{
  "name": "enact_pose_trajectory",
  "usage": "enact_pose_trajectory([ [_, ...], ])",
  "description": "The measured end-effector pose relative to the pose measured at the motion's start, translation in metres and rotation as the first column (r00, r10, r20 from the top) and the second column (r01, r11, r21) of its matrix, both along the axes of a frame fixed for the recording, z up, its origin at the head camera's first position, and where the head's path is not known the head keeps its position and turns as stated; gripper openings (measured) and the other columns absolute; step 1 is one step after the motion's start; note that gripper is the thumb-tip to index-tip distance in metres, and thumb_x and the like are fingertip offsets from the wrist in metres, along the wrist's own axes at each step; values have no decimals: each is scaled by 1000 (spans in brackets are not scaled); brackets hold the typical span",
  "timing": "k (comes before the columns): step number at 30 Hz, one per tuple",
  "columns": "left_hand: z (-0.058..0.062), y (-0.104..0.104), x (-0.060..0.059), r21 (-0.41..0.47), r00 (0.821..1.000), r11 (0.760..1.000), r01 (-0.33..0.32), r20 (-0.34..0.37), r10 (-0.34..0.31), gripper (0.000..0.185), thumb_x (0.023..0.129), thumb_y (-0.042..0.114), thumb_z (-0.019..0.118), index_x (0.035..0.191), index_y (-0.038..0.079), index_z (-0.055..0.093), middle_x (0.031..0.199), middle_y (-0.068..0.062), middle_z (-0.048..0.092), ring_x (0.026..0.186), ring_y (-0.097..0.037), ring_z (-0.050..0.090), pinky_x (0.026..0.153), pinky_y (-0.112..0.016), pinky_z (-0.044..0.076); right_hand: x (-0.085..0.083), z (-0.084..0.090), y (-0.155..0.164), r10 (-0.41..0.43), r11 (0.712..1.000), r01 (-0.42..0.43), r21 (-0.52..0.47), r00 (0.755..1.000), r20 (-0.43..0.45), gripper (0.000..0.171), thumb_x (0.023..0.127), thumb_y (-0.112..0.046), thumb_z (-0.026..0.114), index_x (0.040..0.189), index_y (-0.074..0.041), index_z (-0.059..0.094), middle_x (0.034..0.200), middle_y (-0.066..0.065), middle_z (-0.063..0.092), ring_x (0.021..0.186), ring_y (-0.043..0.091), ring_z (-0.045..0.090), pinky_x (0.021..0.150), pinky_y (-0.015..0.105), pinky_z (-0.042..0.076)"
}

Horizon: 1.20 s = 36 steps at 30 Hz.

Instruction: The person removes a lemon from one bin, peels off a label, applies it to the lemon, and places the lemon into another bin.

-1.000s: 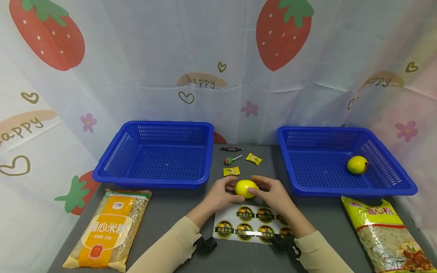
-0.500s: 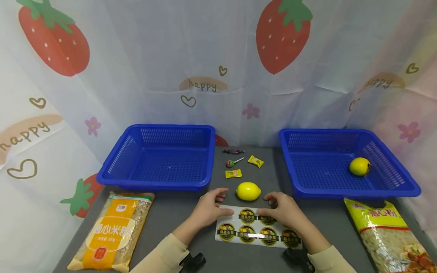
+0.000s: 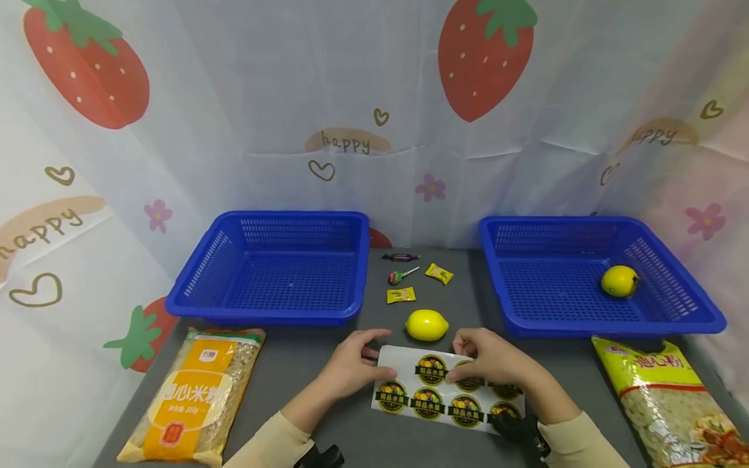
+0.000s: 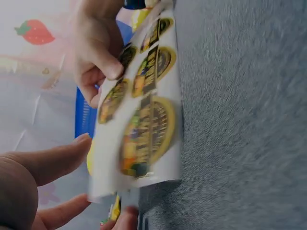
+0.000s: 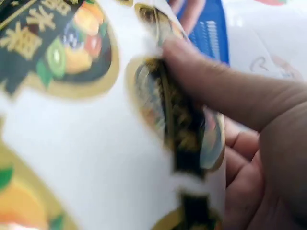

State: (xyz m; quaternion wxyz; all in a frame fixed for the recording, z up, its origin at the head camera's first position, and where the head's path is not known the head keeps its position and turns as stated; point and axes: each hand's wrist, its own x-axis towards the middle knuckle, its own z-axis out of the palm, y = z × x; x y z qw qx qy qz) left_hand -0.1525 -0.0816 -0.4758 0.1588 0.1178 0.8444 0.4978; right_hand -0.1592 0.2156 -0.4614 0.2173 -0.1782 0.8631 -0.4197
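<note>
A sheet of round fruit stickers is lifted at its far edge from the grey table. My left hand pinches the sheet's left far corner. My right hand holds the sheet's far right part, thumb pressed on one sticker's edge. In the left wrist view the sheet stands curved between both hands. A yellow lemon lies loose on the table just beyond the hands, touched by neither.
An empty blue basket stands back left. A second blue basket back right holds another lemon. Small wrapped candies lie between them. Noodle bags lie front left and front right.
Both hands let go of the lemon, drew back to the sticker sheet and raised its far edge; the right thumb now works at one sticker.
</note>
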Motion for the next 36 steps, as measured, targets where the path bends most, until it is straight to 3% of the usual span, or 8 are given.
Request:
enact_pose_trajectory([
  [3, 3, -3, 5, 83, 998, 996, 7, 64, -12, 86, 77, 15, 89, 151, 12, 46, 135, -19, 56, 98, -23, 70, 78, -37, 59, 0, 2, 6, 10, 997, -9, -81, 1000, 19, 39, 83, -28, 85, 94, -5, 55, 69, -3, 43, 62, 9, 41, 59, 24, 37],
  [6, 4, -4, 11, 143, 998, 989, 24, 61, -33, 96, 76, 11, 89, 156, 15, 36, 125, -17, 62, 87, -19, 68, 74, -31, 57, -1, 3, 9, 11, 991, -8, -133, 1000, 17, 35, 85, -27, 82, 98, -5, 58, 70, -2, 52, 61, 8, 45, 58, 24, 40],
  [12, 8, -5, 19, 232, 996, 970, 66, -77, -49, 88, 80, 3, 85, 152, 24, 38, 105, -6, 69, 79, -14, 66, 72, -25, 55, -2, 7, 13, -16, 984, 13, -179, 1000, -15, 27, 94, -29, 73, 103, -6, 62, 71, 1, 60, 59, 7, 49, 56, 24, 44],
  [16, 11, -5, 21, 215, 976, 970, 111, -208, -65, 66, 81, 2, 83, 137, 19, 53, 99, -4, 70, 83, -13, 68, 77, -27, 57, -2, 10, 13, -66, 984, 61, -166, 997, -27, 26, 95, -32, 72, 102, -9, 63, 69, 1, 60, 56, 8, 50, 53, 24, 44],
  [19, 13, -4, 23, 160, 962, 979, 128, -260, -83, 49, 83, 3, 82, 126, 14, 62, 98, -3, 70, 85, -11, 66, 78, -27, 57, -3, 11, 12, -85, 981, 79, -175, 996, -28, 27, 94, -32, 73, 102, -8, 64, 70, 2, 61, 57, 9, 52, 53, 25, 45],
  [24, 18, -2, 25, 106, 960, 988, 112, -267, -80, 33, 85, 6, 81, 115, 13, 68, 94, 1, 68, 85, -9, 65, 79, -28, 58, -4, 12, 8, -93, 978, 82, -192, 994, -50, 27, 94, -30, 73, 103, -6, 64, 73, 4, 63, 59, 10, 54, 56, 25, 47],
  [36, 22, -7, 32, 127, 964, 986, 109, -255, -73, 12, 86, 7, 79, 86, 15, 70, 95, -1, 69, 80, -9, 60, 73, -24, 56, -8, 8, 4, -64, 985, 56, -162, 997, -45, 25, 94, -32, 73, 102, -10, 65, 68, -1, 56, 56, 7, 43, 55, 23, 40],
])
